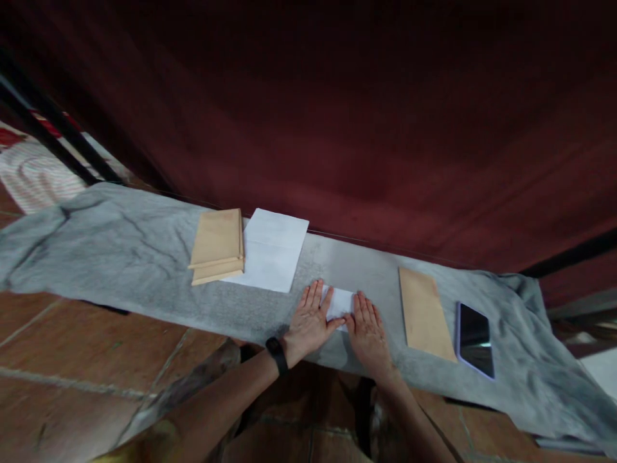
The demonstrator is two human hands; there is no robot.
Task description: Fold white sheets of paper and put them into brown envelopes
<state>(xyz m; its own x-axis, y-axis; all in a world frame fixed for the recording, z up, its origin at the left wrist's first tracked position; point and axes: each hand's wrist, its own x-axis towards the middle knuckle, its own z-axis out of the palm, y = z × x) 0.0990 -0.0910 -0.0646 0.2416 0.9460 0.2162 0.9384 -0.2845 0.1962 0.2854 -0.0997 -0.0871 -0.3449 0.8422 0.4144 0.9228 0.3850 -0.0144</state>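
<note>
A small folded white paper (339, 302) lies on the grey cloth (120, 251) in front of me. My left hand (311, 318) lies flat on the paper's left part, fingers stretched out, a black band on the wrist. My right hand (367, 325) lies flat on its right part, fingers together and straight. The thumbs meet near the paper's near edge. Most of the paper is hidden under the two hands.
A stack of brown envelopes (218, 245) lies at the left beside white sheets (272, 251). One brown envelope (425, 313) and a dark phone (475, 339) lie at the right. A dark red curtain (366, 128) hangs behind. Reddish floor tiles (72, 360) lie below.
</note>
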